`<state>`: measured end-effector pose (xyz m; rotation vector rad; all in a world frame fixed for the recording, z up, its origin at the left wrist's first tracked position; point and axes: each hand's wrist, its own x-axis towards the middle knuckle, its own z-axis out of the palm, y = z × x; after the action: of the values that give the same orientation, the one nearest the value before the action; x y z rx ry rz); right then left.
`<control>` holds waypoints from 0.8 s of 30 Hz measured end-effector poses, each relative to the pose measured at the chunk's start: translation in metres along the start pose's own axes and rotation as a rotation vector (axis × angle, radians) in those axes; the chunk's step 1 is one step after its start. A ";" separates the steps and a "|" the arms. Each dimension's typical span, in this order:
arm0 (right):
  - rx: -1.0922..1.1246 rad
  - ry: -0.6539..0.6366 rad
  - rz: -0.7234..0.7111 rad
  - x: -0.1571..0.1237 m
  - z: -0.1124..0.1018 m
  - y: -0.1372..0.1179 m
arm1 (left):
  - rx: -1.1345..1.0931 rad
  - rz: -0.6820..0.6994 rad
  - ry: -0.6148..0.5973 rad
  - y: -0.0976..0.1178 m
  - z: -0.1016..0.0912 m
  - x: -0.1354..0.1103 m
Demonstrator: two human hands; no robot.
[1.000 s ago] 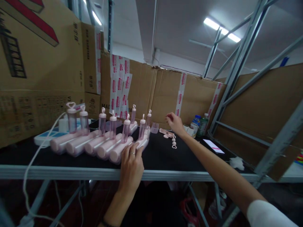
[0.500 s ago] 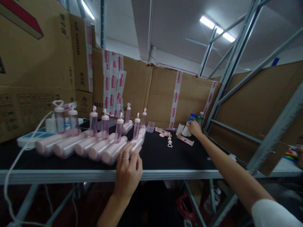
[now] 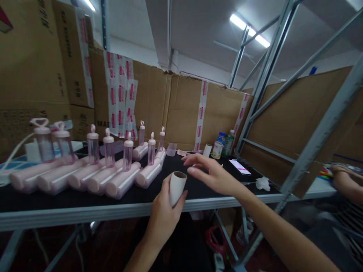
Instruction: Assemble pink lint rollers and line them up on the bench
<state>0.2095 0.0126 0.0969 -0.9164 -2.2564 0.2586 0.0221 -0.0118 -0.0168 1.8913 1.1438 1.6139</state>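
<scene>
A white cardboard tube, hollow at its top end, is tilted upright in my left hand, fingers wrapped round it in front of the table edge. My right hand hovers over the black tabletop just right of the tube, fingers stretched out and apart, holding nothing. Behind it, a pink strip shows partly; whatever else lies there is hidden by the hand. To the left lie several pink cylindrical cases, with clear pink tubes with looped caps standing upright at them.
A second white cardboard tube stands at the back beside a labelled jar and a green bottle. A phone and crumpled tissue lie at right. A metal post slants past the table; another person's arm is beyond.
My right hand has come back from the rear right, and a white tube from there is now in my left hand. My left hand has left the pink case. The view has turned rightward.
</scene>
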 end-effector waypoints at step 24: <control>-0.662 -0.266 0.328 0.104 0.040 0.184 | 0.082 -0.036 -0.034 -0.037 0.000 0.057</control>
<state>0.2286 0.2211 0.0451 -1.6843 -2.4655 -0.2640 0.0103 0.0547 -0.0095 1.9302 1.2408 1.5316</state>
